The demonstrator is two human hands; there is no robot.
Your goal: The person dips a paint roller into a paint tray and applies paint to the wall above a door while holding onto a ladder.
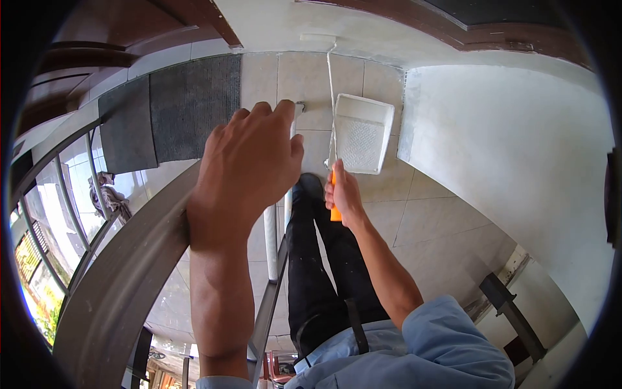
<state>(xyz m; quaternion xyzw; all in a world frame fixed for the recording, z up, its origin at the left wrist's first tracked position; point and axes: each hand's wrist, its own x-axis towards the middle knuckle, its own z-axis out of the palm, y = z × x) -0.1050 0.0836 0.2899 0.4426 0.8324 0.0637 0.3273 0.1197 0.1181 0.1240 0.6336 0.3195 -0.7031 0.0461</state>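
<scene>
reaching out from a blue sleeve [453,337], the right arm runs forward to the right hand [345,193], whose fingers are closed around an orange handle [335,214]. the handle pokes out below the fist, and a thin white rod [330,97] runs on from the top of the hand, out over the floor. the left hand [249,165] is nearer the camera and looks larger. it is clamped over the top of a white pole [271,240], fingers curled over the far side, with the pole's grey end showing just past the fingertips. the pole drops away under the palm. black trousers [314,279] stand between the two arms, straight below the camera. a broad grey rail [123,279] curves along the left side, just beside the left forearm. far below lies the tiled floor [434,220]. on it, just beyond the right hand in the view, sits a white paint tray [363,133], and the rod crosses its left edge. a dark mat [175,107] lies to the left of the tray, well apart from it, and a white wall [518,162] stands on the right.
</scene>
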